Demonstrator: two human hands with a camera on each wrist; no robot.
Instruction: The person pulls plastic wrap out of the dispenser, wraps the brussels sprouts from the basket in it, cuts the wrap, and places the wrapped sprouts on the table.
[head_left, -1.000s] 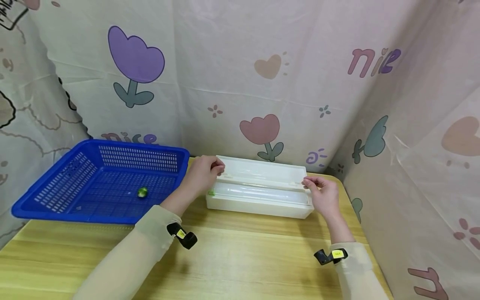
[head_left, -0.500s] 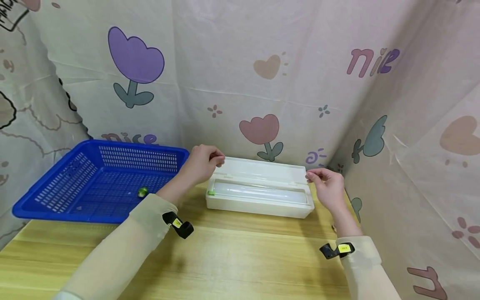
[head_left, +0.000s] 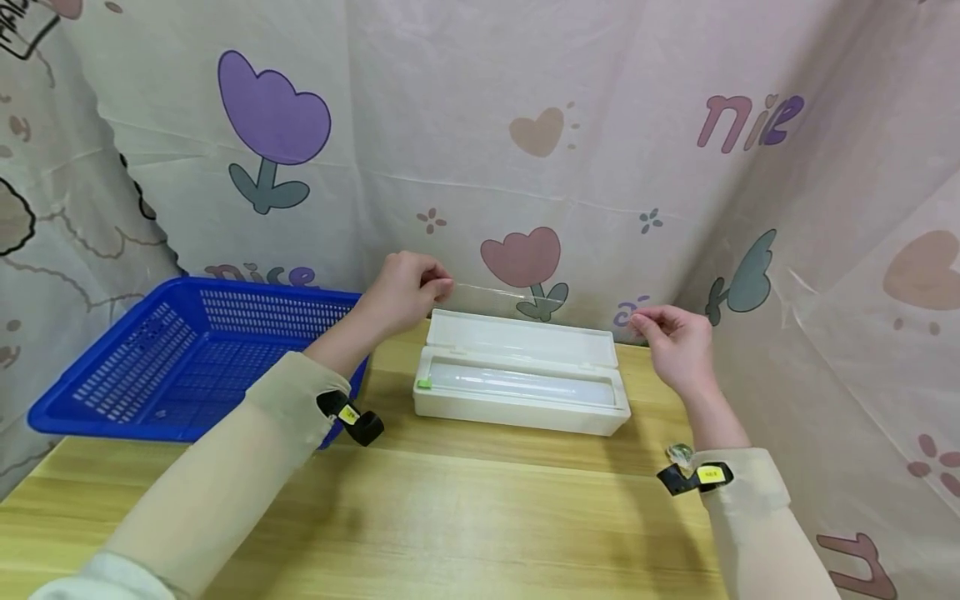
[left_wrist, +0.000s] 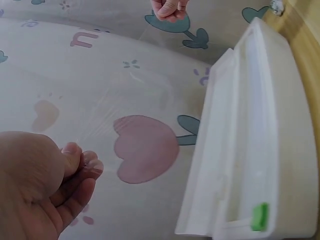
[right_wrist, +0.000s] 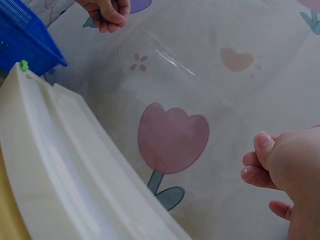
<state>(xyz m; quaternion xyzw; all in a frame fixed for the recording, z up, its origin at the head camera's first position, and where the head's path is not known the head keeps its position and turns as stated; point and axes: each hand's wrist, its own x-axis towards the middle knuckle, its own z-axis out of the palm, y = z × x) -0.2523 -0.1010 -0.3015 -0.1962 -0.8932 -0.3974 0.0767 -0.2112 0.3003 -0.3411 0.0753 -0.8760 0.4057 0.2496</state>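
My left hand pinches the left side of a sheet of clear cling film between thumb and fingers. At the other side, my right hand pinches the film with thumb and forefinger. The film is nearly invisible; a bright crease in the film shows in the right wrist view. Below and between the hands stands a white cling film dispenser, its lid tipped back against the curtain side. A film roll lies inside, and a green slider sits at the dispenser's left end.
A blue plastic basket stands at the left, partly behind my left arm. A small film-wrapped lump lies on the wooden table by my right wrist. A patterned curtain closes off the back and sides.
Both hands have risen off the dispenser with the film, the right one also moving rightward. The small green vegetable in the basket is now hidden by my left arm; the wrapped lump has come into view.
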